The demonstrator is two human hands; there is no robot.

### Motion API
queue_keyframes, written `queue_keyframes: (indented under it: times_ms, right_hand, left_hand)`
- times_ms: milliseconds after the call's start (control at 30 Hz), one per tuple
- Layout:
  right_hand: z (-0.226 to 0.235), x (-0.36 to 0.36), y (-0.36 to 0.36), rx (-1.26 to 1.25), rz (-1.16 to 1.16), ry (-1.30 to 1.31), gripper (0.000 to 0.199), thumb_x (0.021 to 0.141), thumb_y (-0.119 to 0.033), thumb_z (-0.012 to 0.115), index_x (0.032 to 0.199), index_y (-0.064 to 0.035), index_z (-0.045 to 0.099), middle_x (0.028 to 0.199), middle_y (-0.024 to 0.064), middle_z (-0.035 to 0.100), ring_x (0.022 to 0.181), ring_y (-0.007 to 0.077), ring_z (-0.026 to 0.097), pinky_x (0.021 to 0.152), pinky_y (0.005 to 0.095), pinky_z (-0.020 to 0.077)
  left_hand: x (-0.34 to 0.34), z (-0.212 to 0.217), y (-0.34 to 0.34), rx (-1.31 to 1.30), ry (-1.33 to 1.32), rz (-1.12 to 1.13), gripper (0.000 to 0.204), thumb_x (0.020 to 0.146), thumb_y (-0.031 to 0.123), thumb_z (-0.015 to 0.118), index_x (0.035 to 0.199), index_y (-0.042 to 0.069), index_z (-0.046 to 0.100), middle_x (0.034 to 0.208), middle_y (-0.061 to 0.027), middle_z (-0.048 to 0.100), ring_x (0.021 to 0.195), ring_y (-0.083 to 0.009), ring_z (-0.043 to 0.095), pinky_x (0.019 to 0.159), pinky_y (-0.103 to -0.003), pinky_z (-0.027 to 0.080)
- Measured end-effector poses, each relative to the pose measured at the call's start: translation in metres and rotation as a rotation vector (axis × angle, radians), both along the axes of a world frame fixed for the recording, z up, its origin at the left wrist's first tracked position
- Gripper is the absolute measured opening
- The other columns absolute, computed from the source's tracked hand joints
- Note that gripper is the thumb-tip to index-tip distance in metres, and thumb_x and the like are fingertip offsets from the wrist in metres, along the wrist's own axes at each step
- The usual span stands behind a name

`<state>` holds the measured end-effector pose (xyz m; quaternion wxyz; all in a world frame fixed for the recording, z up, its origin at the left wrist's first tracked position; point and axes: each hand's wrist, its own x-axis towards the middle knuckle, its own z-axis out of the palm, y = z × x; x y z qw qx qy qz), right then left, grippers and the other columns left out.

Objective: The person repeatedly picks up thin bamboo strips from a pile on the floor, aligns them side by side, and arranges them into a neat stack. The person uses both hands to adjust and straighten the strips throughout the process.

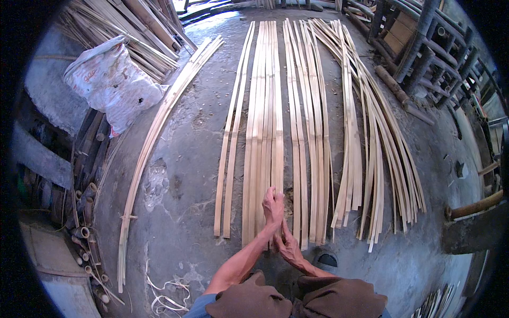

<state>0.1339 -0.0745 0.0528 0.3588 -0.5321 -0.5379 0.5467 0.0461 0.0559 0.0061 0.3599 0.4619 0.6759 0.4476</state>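
Long, pale split-bamboo strips lie lengthwise on the floor in front of me. My left hand (273,207) is closed on a bamboo strip (279,159) at the right side of the middle group of strips (257,153). Closer to me, my right hand (288,247) is curled at the near end of that strip, partly under my left wrist. Its fingertips and the strip's end are largely hidden. Just right of my hands lies another group of strips (314,159). Two narrow strips (228,175) rest slightly apart on the left.
A loose fan of strips (389,153) spreads at the right. One thin bundle (151,143) curves along the left, near a white sack (114,82) and stacked bamboo poles (85,233). Wooden racks (424,58) stand at far right. White cord (167,297) lies at lower left.
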Motion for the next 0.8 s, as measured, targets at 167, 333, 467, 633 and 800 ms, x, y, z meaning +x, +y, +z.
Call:
queue_keyframes:
  times_ms: [167, 333, 467, 633, 800]
  right_hand:
    - [-0.009, 0.003, 0.001, 0.009, 0.006, -0.036, 0.071, 0.101, -0.016, 0.051, 0.159, -0.0129, 0.010, 0.078, 0.0038, 0.057, 0.067, 0.0117, 0.049, 0.062, 0.0282, 0.0451]
    - [-0.013, 0.006, -0.003, -0.030, 0.039, -0.094, 0.070, 0.101, -0.017, 0.052, 0.158, -0.0083, 0.012, 0.093, 0.0069, 0.061, 0.081, 0.0129, 0.053, 0.075, 0.0258, 0.0471]
    - [-0.016, 0.010, -0.004, 0.019, 0.027, -0.088, 0.069, 0.100, -0.017, 0.054, 0.157, -0.0063, 0.015, 0.106, 0.0093, 0.061, 0.092, 0.0130, 0.053, 0.083, 0.0240, 0.0441]
    - [-0.046, 0.023, -0.003, 0.012, 0.010, -0.181, 0.069, 0.098, -0.018, 0.058, 0.156, -0.0109, 0.021, 0.085, 0.0098, 0.058, 0.077, 0.0132, 0.050, 0.072, 0.0268, 0.0456]
    - [-0.046, 0.019, -0.008, 0.032, -0.003, -0.229, 0.073, 0.095, -0.018, 0.063, 0.156, -0.0170, 0.023, 0.065, 0.0067, 0.036, 0.060, 0.0145, 0.037, 0.053, 0.0299, 0.0373]
  left_hand:
    - [0.006, 0.035, -0.001, -0.023, -0.115, 0.004, 0.041, 0.093, 0.021, 0.058, 0.122, -0.007, 0.055, 0.089, -0.0172, 0.067, 0.068, -0.0240, 0.067, 0.063, -0.037, 0.053]
    - [0.005, 0.024, -0.004, -0.003, -0.059, 0.037, 0.041, 0.095, 0.022, 0.058, 0.126, -0.004, 0.056, 0.078, -0.0095, 0.063, 0.062, -0.0158, 0.062, 0.056, -0.032, 0.050]
    - [0.004, 0.018, -0.009, -0.051, 0.027, -0.041, 0.042, 0.094, 0.022, 0.057, 0.127, -0.005, 0.053, 0.103, -0.0206, 0.062, 0.085, -0.0298, 0.065, 0.077, -0.043, 0.052]
    - [-0.018, 0.023, -0.016, 0.029, 0.468, -0.282, 0.046, 0.095, 0.023, 0.057, 0.134, 0.002, 0.051, 0.135, -0.0190, 0.052, 0.124, -0.0361, 0.050, 0.104, -0.048, 0.039]
    - [-0.053, -0.013, -0.019, 0.236, 0.861, -0.459, 0.054, 0.096, 0.028, 0.054, 0.145, 0.008, 0.044, 0.150, -0.0116, 0.042, 0.142, -0.0305, 0.033, 0.117, -0.051, 0.021]
